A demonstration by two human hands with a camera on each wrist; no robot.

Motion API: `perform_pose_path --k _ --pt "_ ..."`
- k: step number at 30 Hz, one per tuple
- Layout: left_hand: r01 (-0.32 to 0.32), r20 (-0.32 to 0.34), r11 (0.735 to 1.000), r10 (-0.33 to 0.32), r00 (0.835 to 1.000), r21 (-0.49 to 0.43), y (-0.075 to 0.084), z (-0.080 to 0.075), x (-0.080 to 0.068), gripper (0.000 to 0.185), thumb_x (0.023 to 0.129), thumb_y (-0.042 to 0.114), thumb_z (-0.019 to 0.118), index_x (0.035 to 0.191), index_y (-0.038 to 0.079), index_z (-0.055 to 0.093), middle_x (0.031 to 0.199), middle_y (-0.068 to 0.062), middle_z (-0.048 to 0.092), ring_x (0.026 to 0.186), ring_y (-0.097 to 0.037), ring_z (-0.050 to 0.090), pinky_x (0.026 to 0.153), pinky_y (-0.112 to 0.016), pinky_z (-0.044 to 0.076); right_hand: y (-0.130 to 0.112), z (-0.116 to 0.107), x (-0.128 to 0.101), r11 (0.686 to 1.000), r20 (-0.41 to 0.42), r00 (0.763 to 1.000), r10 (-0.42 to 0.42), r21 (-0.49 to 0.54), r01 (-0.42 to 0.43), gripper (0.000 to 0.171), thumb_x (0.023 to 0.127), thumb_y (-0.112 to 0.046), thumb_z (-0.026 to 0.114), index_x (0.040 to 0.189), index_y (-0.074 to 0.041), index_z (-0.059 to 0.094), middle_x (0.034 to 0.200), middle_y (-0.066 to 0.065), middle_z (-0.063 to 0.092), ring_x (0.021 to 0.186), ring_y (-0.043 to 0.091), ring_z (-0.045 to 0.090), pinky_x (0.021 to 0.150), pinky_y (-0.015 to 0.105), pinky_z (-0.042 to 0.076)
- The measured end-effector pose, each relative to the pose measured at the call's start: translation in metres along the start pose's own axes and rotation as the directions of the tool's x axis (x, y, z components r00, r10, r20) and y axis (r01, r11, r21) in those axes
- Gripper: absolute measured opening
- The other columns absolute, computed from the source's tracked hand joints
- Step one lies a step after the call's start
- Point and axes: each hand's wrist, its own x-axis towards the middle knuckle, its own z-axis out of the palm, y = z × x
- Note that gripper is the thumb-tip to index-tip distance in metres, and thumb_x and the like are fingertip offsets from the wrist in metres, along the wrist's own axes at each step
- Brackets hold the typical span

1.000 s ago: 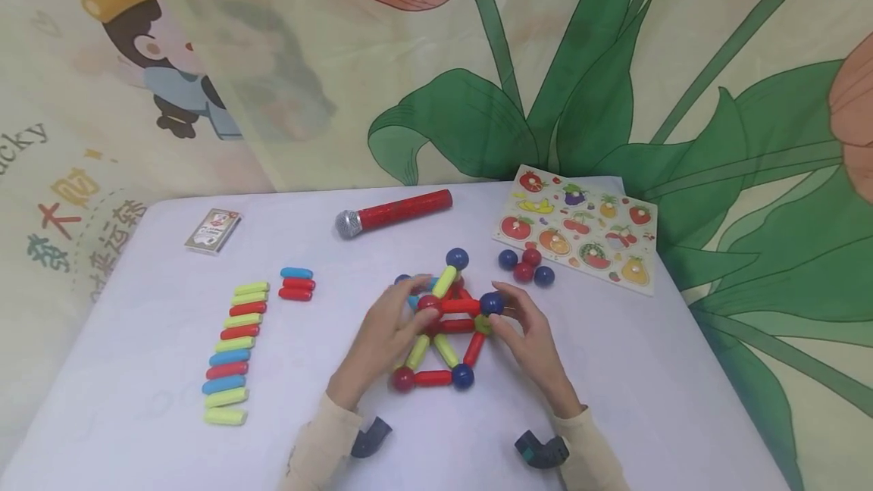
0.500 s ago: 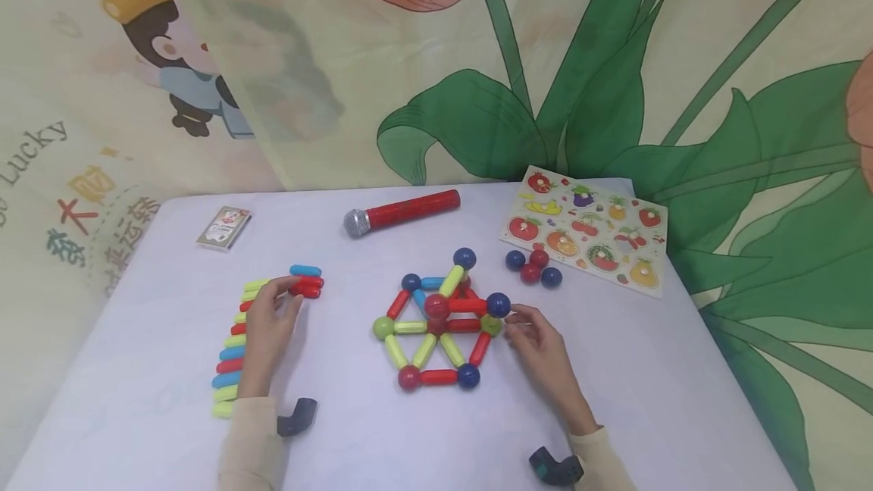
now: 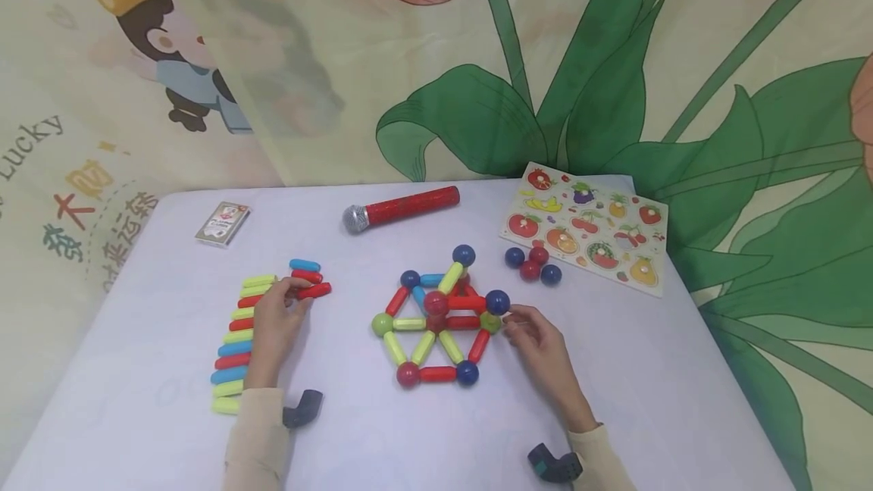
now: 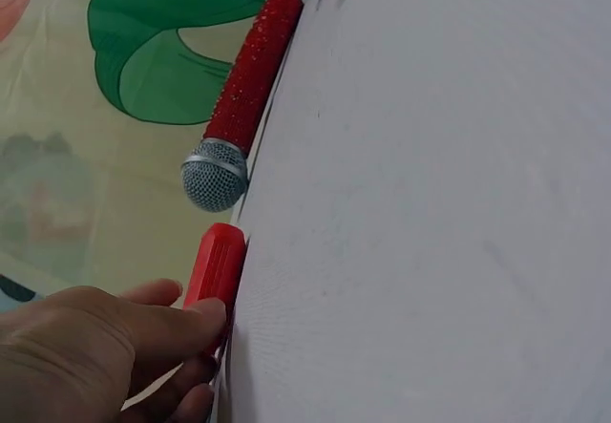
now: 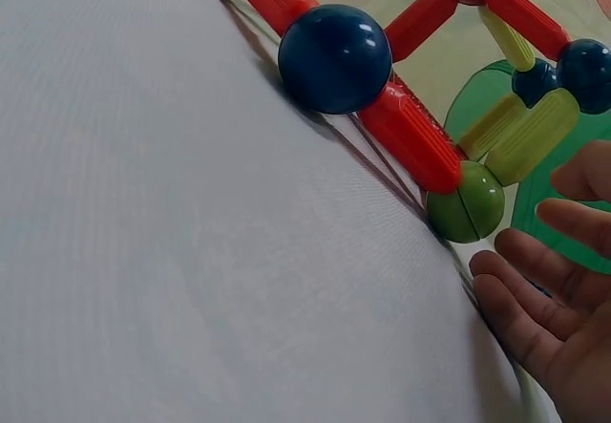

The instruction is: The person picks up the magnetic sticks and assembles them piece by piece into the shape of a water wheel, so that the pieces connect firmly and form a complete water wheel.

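Left hand [image 3: 276, 324] pinched red stick [image 3: 314, 291], at 9 o'clock of ball frame [image 3: 439, 320]. Right hand [image 3: 539, 343] loose, empty, beside green ball [image 3: 489, 322]. Step: fetching stick; next needs carrying it to frame.

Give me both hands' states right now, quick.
Left hand: closed, grip pinching a red stick beside the row of sticks.
Right hand: open, holding nothing, fingers loosely curled next to the ball-and-stick frame.
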Motion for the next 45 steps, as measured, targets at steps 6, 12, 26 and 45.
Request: perform_pose_path --k 6,12,26,45 --pt "-0.015 0.091 0.969 0.038 0.995 -0.247 0.028 0.014 -0.010 0.033 0.090 0.010 0.066 0.121 0.006 0.057 0.121 -0.010 0.059 0.110 -0.025 0.057 0.091 -0.019 0.049 0.001 0.005 -0.001 0.999 -0.010 1.000 0.007 -0.033 -0.007 0.034 0.088 -0.008 0.068 0.122 -0.009 0.059 0.113 0.009 0.064 0.086 0.015 0.066 0.072 0.019 0.054" --pt "-0.051 0.278 0.863 0.217 0.936 -0.503 0.051 0.047 -0.025 0.034 0.088 0.009 0.069 0.119 0.001 0.055 0.115 -0.016 0.062 0.106 -0.020 0.063 0.088 -0.018 0.050 -0.005 0.016 0.000 0.992 -0.059 0.996 -0.073 -0.109 0.066 0.037 0.080 -0.003 0.075 0.115 -0.005 0.062 0.110 0.011 0.066 0.075 0.014 0.065 0.064 0.019 0.054" --pt "-0.022 0.374 0.909 0.193 0.907 -0.415 0.053 0.044 -0.073 0.031 0.084 0.014 0.074 0.112 0.009 0.061 0.111 -0.006 0.065 0.104 -0.020 0.064 0.086 -0.020 0.051 -0.004 0.029 0.046 0.998 -0.027 0.998 -0.064 0.009 0.064 0.028 0.086 -0.004 0.068 0.114 -0.005 0.063 0.111 0.012 0.067 0.090 0.023 0.069 0.070 0.023 0.055" --pt "-0.407 0.126 0.773 0.523 0.843 -0.486 0.122 0.076 -0.086 0.031 0.080 0.003 0.075 0.107 0.007 0.060 0.102 0.000 0.068 0.095 -0.014 0.064 0.086 -0.032 0.054 -0.061 0.018 0.000 0.901 0.231 0.885 -0.405 0.264 0.343 0.027 0.089 -0.004 0.066 0.115 0.003 0.060 0.112 0.019 0.063 0.099 0.016 0.065 0.084 0.024 0.054"
